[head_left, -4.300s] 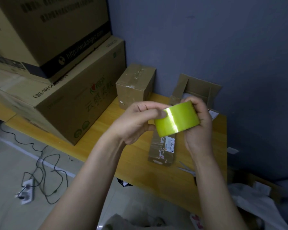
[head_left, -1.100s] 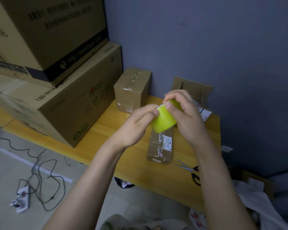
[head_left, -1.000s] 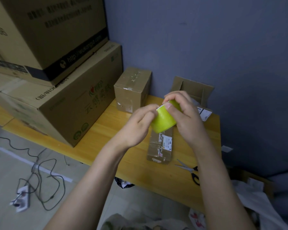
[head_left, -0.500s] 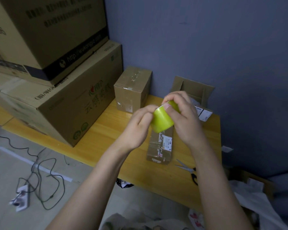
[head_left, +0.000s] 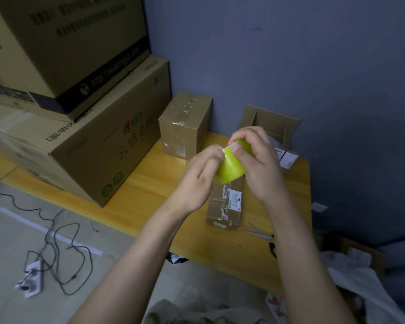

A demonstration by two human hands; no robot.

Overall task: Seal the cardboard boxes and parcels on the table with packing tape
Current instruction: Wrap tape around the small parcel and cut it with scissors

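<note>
Just right of the frame's centre, you hold the yellow-green tape roll (head_left: 230, 168) up in the air above the wooden table (head_left: 150, 190), between both hands. Your right hand (head_left: 260, 167) is curled round the roll from the right side, its thumb laid on the glossy outer face near the top rim. Your left hand (head_left: 197, 181) comes in from the left with its fingers bent, the thumb and forefinger tips pinching at the roll's upper left edge, right beside your right thumb; whether they have the loose end of the tape, you cannot tell from this view. Directly below the roll a long flat parcel (head_left: 227, 206) with a white label lies on the table, partly hidden by your hands. Behind it, against the blue wall, an open cardboard box (head_left: 270, 122) stands with its flaps up, and to its left is a small taped box (head_left: 185, 125). Scissors (head_left: 263, 237) lie on the table near your right forearm. Two large cartons fill the upper left of the frame, the upper carton (head_left: 68, 43) stacked on the lower carton (head_left: 98, 146). On the floor at lower left, a power strip (head_left: 31, 280) trails dark cables.
</note>
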